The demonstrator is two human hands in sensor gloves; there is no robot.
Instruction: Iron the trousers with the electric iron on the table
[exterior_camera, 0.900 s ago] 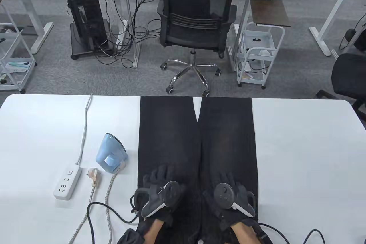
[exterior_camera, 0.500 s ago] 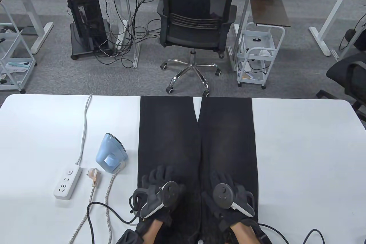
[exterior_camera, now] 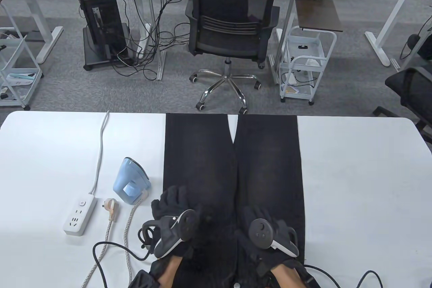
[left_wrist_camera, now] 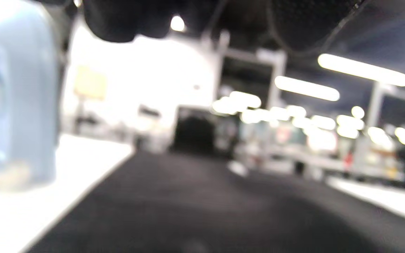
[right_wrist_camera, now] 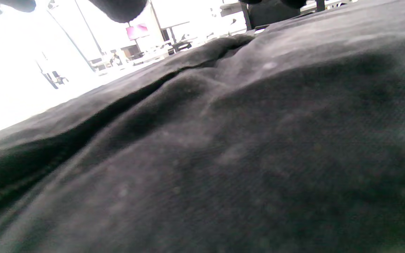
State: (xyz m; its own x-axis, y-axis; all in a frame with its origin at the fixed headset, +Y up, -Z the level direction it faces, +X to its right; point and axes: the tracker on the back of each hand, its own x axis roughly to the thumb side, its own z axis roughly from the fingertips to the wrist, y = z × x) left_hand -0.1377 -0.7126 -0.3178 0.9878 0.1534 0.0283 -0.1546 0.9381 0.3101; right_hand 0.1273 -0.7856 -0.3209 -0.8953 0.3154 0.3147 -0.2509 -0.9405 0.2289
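Observation:
Black trousers [exterior_camera: 233, 166] lie flat on the white table [exterior_camera: 354, 183], legs pointing away from me; they fill the right wrist view [right_wrist_camera: 223, 140]. A light blue electric iron [exterior_camera: 131, 180] stands on its heel just left of them and shows blurred in the left wrist view [left_wrist_camera: 12, 105]. Its braided cord [exterior_camera: 128, 227] ends in an unplugged beige plug [exterior_camera: 110, 207]. My left hand [exterior_camera: 170, 202] is lifted over the trousers' left edge, close to the iron, holding nothing. My right hand [exterior_camera: 261, 217] rests on the right leg, fingers spread.
A white power strip [exterior_camera: 79, 213] with its grey cable [exterior_camera: 100, 153] lies left of the iron. Black glove cables [exterior_camera: 111, 251] trail near the table's front edge. An office chair [exterior_camera: 231, 28] and a white cart [exterior_camera: 305, 61] stand beyond the far edge.
My left hand has lifted off the left trouser leg and moved left and forward toward the iron. My right hand has slid slightly back toward me.

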